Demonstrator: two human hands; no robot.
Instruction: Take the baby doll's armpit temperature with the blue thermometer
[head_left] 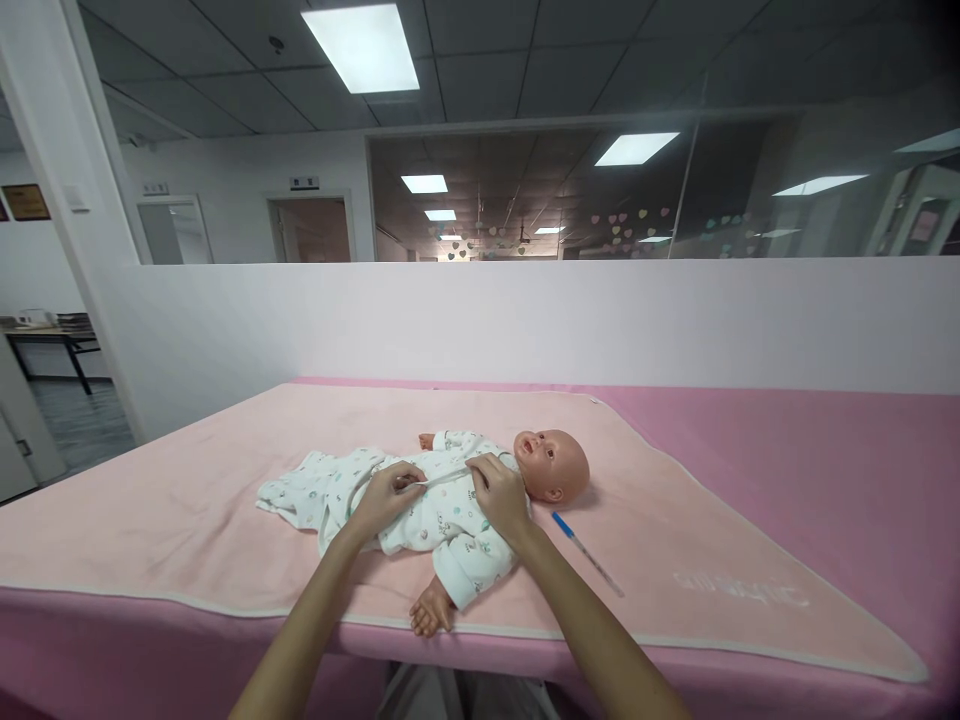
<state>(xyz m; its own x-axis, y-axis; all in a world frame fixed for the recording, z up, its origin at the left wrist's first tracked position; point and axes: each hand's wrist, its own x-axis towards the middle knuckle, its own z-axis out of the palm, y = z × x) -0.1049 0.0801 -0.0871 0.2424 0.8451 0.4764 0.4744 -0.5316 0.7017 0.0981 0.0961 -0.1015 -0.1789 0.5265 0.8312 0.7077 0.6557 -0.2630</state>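
Note:
A baby doll (551, 462) lies on its back on a light pink blanket (187, 510), head to the right, dressed in a white patterned romper (442, 525). My left hand (386, 497) rests on the doll's belly, fingers pinched on the romper's front edge. My right hand (499, 492) is on the doll's chest near the neck, fingers closed on the same strip of fabric. One bare doll hand (429, 610) sticks out of a sleeve toward me.
A thin blue-capped stick, like a thermometer or pen (587, 554), lies on the blanket right of the doll. The blanket covers a darker pink table (825, 450). A white partition wall (525, 320) stands behind it. An open doorway and desk are at far left.

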